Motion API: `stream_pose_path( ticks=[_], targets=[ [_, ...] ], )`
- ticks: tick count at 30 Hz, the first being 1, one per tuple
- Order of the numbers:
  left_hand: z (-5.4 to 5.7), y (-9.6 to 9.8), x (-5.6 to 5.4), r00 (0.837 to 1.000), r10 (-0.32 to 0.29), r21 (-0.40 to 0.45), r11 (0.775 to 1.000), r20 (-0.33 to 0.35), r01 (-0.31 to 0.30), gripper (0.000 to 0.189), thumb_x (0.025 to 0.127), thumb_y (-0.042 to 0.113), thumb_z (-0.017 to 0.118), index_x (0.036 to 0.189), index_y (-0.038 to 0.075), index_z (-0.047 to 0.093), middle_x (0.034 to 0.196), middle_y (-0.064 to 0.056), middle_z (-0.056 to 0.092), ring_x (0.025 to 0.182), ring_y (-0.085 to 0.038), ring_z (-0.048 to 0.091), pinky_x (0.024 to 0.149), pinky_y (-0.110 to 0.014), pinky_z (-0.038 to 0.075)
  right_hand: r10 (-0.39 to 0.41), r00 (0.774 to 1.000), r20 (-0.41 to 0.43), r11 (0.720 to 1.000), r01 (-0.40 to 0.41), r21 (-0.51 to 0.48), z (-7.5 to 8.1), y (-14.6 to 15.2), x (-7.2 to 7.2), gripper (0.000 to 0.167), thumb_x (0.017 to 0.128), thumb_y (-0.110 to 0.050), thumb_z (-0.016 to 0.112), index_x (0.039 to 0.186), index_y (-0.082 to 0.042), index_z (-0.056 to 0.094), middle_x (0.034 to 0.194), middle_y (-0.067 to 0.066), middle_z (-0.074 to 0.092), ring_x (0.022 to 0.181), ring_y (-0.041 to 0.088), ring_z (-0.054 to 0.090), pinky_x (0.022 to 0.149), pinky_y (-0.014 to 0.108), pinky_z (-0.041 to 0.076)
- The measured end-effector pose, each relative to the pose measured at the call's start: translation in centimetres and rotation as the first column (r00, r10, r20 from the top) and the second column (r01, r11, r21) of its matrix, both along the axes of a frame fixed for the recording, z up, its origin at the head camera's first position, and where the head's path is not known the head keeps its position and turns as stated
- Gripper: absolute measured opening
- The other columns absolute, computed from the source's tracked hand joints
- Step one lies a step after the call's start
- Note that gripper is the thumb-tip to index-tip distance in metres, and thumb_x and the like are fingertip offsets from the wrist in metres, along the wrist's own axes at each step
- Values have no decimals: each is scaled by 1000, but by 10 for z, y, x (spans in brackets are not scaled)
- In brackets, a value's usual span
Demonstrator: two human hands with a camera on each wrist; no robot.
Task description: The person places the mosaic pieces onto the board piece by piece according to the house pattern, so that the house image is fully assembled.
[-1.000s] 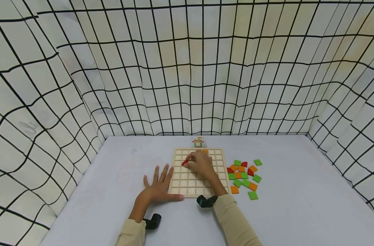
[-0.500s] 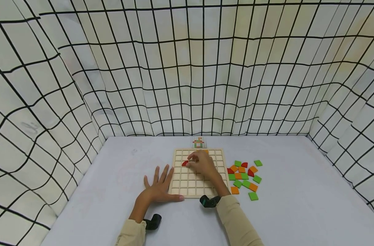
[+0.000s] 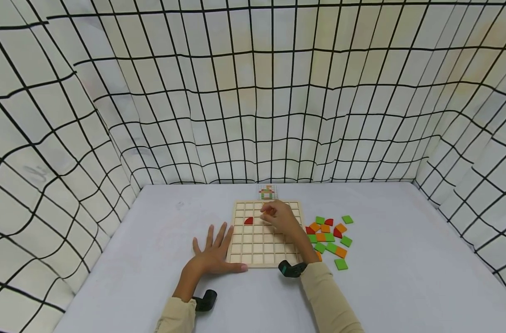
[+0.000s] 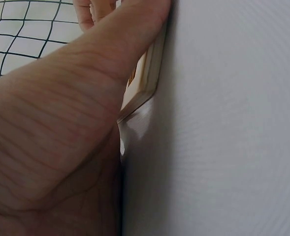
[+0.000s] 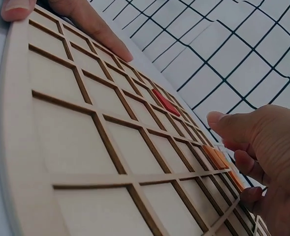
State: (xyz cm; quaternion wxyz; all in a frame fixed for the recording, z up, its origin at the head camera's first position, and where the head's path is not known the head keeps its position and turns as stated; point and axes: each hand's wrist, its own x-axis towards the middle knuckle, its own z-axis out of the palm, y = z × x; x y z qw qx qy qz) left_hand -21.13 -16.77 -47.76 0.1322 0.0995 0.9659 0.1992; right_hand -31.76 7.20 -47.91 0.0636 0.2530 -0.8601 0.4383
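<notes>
The wooden grid board (image 3: 253,249) lies on the white table, with a red quarter-round tile (image 3: 248,221) in one of its left cells. My left hand (image 3: 211,259) is spread flat at the board's left side, its thumb along the front left corner. Over the upper middle of the board hovers my right hand (image 3: 281,218), fingers loosely bent with nothing seen between them. In the right wrist view, orange tiles (image 5: 216,156) sit in the board close to that hand's fingers. From the head camera, the right hand mostly hides them.
A small pattern card (image 3: 267,192) lies behind the board. Right of the board are scattered loose green tiles (image 3: 341,264), orange tiles (image 3: 325,228) and red tiles (image 3: 338,233). A black wire grid (image 3: 257,115) over white cloth stands around the table's back and sides.
My right hand has drawn off the red tile and moved to the right and slightly back. The red tile stays in its cell, now fully visible. My left hand has not moved.
</notes>
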Motion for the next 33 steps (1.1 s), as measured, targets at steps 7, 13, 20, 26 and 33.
stream_pose_path(
  ticks=[7,13,20,26,33],
  targets=[
    [2,1,0,1000,-2,-11,1000,4,2,128,67,84,62,159,17,5,166,-9,-6,149,-40,-18,105,-75,-14,-40,998,41,999,39,16,4,20,0,16,90,-15,71,103,-5,72,98,8,66,88,20,61,78,31,52],
    [12,3,4,1000,4,-7,1000,11,-4,124,70,76,68,159,14,7,166,-11,-4,149,-42,-16,105,-76,-12,-59,994,87,998,60,-2,11,47,-2,19,91,-14,70,106,-3,70,103,12,66,93,25,61,82,37,52],
    [11,4,5,1000,10,-10,1000,1,-10,122,71,74,69,159,14,9,166,-12,-3,149,-43,-15,105,-76,-11,-166,983,80,986,164,33,14,92,-3,18,92,-13,69,106,-2,69,105,14,68,95,29,61,83,43,51],
    [13,4,6,1000,18,-13,1000,0,-18,120,72,71,71,158,14,10,166,-12,-2,149,-44,-13,106,-77,-8,-258,955,145,961,238,141,15,125,-2,19,92,-16,67,106,-4,69,109,16,67,102,32,58,89,48,50],
    [14,6,6,1000,11,-10,1000,-4,-11,120,72,70,71,158,13,10,166,-12,-2,149,-44,-14,105,-77,-8,-281,926,253,948,226,225,13,147,-1,19,90,-16,70,105,-4,70,110,16,67,103,31,58,95,50,48]
  ],
)
